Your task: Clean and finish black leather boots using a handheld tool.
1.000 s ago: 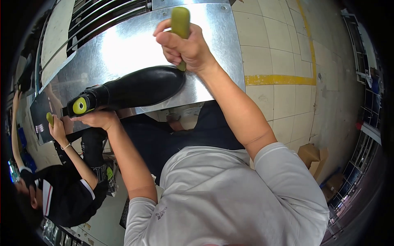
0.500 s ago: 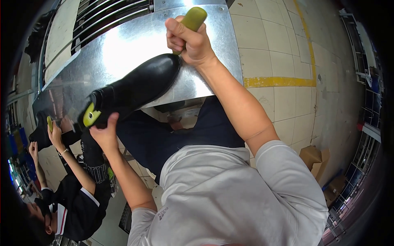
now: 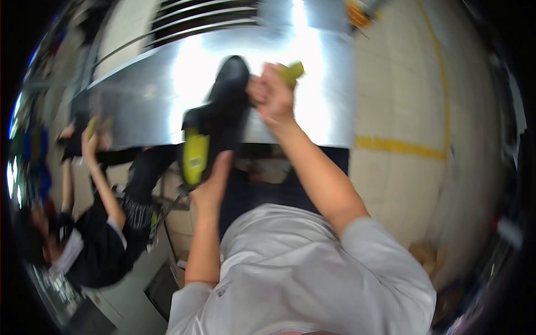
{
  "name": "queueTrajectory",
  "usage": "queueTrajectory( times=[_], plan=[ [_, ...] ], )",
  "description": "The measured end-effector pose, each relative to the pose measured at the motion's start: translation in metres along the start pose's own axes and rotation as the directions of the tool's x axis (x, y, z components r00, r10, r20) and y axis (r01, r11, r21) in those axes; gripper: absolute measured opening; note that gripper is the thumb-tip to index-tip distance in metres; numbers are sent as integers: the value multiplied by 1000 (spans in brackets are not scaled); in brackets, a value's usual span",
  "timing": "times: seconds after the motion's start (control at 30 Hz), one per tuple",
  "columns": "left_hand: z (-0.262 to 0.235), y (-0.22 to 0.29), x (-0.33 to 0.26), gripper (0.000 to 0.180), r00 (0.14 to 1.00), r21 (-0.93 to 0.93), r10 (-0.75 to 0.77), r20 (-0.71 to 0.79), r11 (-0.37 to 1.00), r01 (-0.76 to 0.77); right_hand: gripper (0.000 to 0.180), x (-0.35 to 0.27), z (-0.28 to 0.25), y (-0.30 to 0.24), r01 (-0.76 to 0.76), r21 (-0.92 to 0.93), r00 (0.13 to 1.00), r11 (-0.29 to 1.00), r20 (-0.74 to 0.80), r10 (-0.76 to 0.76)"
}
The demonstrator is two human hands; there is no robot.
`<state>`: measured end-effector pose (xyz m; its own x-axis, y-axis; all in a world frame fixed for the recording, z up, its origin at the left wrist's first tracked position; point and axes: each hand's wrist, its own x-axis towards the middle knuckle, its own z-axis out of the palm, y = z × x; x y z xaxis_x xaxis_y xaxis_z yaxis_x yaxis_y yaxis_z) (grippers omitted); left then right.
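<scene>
My left hand (image 3: 211,187) is closed around the heel end of a black shoe (image 3: 226,106), thumb along its side. The shoe slants away from me over the near edge of the metal table, toe pointing up the picture. A yellow-green shoe last (image 3: 195,156) with a small dark-and-pale spot shows in its opening. In my right hand (image 3: 273,97) is a rounded olive-green bar (image 3: 292,72), gripped in a fist beside the front part of the shoe. Motion blurs the hand, and whether the bar touches the shoe I cannot tell.
The shiny metal table (image 3: 329,100) runs across in front of me, with metal rails (image 3: 206,19) beyond it. At the left, a co-worker (image 3: 100,240) in black handles a dark shoe and a similar green bar (image 3: 91,128). A cardboard box (image 3: 424,257) stands on the floor at right.
The shoe has turned from lying slanted rightward to pointing more straight away from me. My right hand, with the bar, has come nearer and the bar tilts more sideways. The whole view has shifted.
</scene>
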<state>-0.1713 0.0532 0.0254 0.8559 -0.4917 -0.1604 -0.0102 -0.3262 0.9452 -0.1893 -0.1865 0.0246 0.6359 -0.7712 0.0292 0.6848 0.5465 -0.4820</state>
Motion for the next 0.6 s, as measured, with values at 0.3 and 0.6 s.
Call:
queueTrajectory(
  times=[0.3, 0.6],
  plan=[
    [8, 20, -1, 54, 989, -30, 52, -141, 998, -57, 42, 105, -74, -61, -108, -276, 977, 955, 147, 153],
    [-134, 53, -192, 63, 475, -287, -336, -813, 942, 175, 51, 150, -48, 19, -32, -574, 985, 818, 120, 123]
  ],
)
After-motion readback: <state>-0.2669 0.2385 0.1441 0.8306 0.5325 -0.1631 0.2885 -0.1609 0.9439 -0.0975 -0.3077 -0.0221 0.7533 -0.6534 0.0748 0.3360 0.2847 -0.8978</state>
